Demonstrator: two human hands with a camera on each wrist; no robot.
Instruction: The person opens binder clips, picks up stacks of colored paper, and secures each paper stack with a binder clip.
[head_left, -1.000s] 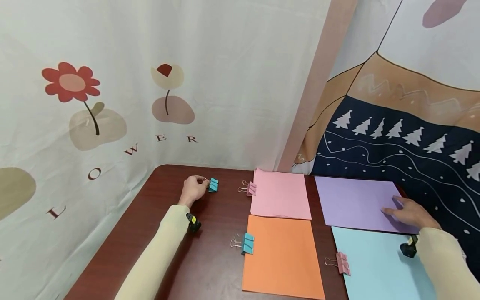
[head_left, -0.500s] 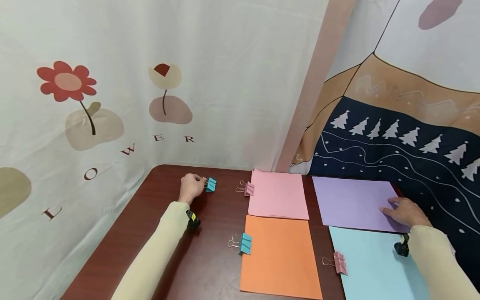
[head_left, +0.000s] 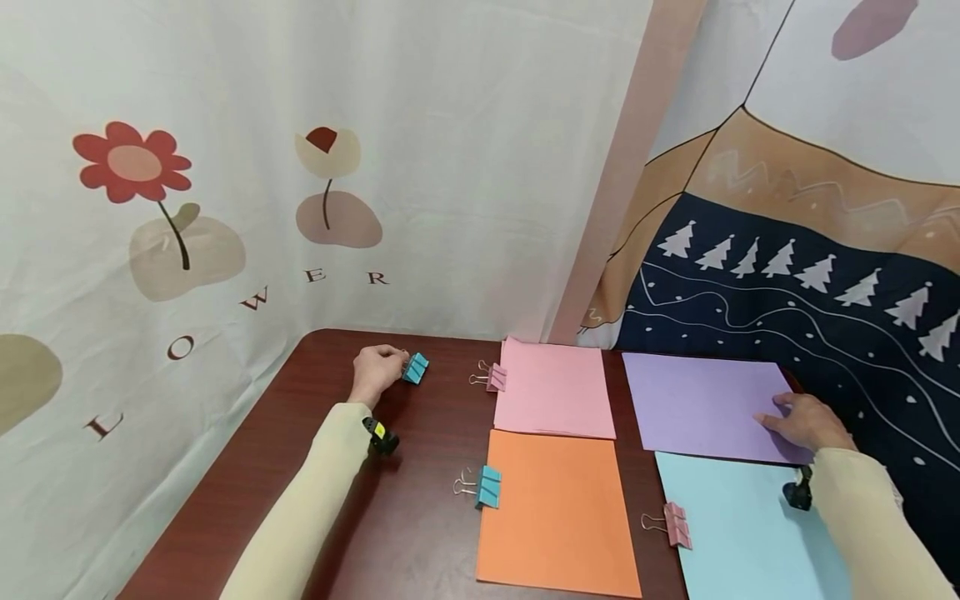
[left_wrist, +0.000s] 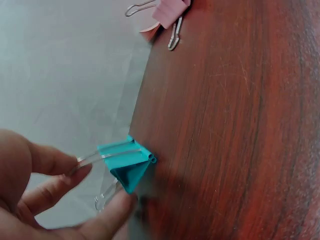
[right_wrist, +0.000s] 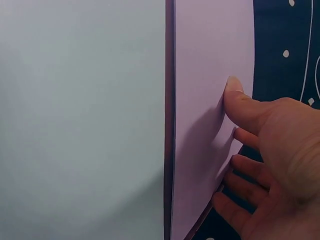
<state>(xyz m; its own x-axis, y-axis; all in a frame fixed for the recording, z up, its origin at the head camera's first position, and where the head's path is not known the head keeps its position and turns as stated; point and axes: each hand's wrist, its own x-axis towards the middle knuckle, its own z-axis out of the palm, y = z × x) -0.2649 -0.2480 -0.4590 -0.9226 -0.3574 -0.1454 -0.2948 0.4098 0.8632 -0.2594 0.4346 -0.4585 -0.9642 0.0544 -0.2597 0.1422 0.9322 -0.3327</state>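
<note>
My left hand (head_left: 377, 372) pinches a teal binder clip (left_wrist: 125, 160) near the table's far left corner. In the left wrist view, fingers touch one wire handle while another digit lies by the clip's lower side. At the right, my right hand (head_left: 812, 422) rests at the right edge of the purple paper (head_left: 705, 404). Its thumb lies over the sheet and the other fingers, loosely bent, reach the paper's edge (right_wrist: 215, 65). A pink binder clip (head_left: 496, 377) sits on the left edge of the pink paper (head_left: 555, 390), the closest sheet to my left hand.
Orange paper (head_left: 558, 517) bears another teal binder clip (head_left: 488, 487) on its left edge. Light blue paper (head_left: 742, 525) has a pink binder clip (head_left: 677, 525) on its left side. Patterned curtains (head_left: 450, 167) hang behind the dark brown table (head_left: 420, 467).
The teal clip in my left hand has tilted, and that hand has shifted slightly left. My right hand stays at the purple paper; the whole head view has drifted a little.
</note>
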